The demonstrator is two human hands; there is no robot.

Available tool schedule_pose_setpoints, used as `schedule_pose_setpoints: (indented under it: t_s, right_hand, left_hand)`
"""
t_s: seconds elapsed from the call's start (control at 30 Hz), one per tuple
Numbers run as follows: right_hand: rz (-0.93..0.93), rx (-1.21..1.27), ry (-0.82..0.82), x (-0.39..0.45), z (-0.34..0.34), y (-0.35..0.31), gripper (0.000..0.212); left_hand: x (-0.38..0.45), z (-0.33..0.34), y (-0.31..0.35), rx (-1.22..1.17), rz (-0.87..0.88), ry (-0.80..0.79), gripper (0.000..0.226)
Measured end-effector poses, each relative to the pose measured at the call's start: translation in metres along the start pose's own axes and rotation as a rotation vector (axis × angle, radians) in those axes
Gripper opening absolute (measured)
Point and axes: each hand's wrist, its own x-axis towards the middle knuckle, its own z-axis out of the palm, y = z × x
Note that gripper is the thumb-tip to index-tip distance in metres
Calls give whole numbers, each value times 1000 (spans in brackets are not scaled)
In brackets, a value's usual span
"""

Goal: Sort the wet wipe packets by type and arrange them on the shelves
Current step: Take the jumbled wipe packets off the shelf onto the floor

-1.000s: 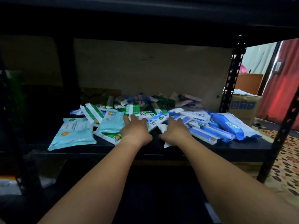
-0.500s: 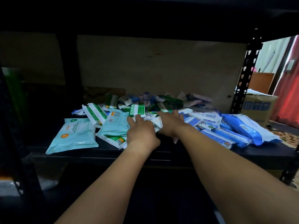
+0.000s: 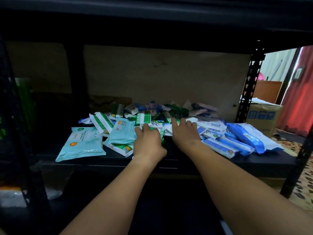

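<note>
- While both arms reach into the black shelf (image 3: 254, 162), we see the heap of wipe packets (image 3: 162, 114) spread across its board.
- Our left hand (image 3: 148, 143) curls round a green-and-white packet (image 3: 161, 133) at the heap's 6 o'clock edge.
- Our right hand (image 3: 185, 133) lies flat with straight fingers on white packets just beside it, at 3 o'clock.
- Pale teal packs (image 3: 83, 144) lie at 9 o'clock, blue packs (image 3: 245, 136) at 3 o'clock.
</note>
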Motion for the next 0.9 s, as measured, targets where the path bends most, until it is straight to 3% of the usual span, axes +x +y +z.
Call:
schedule_pose_setpoints:
  t_s: [0.13, 0.33, 0.7, 0.8, 0.9]
  right_hand:
    - [82, -12, 40, -27, -12, 12, 76]
    - [137, -30, 241, -95, -19, 16, 70]
    - [179, -28, 208, -230, 23, -9, 73]
    - [180, 32, 121, -265, 49, -25, 71]
    - [187, 137, -93, -303, 79, -37, 70]
  left_hand:
    - [-14, -9, 8, -53, 28, 56, 32]
    - [-61, 2, 7, -135, 124, 253, 66]
    - [-179, 53, -12, -267, 159, 284, 70]
    - [-211, 77, -20, -266, 115, 221, 71]
    - [-250, 107, -32, -244, 69, 120, 72]
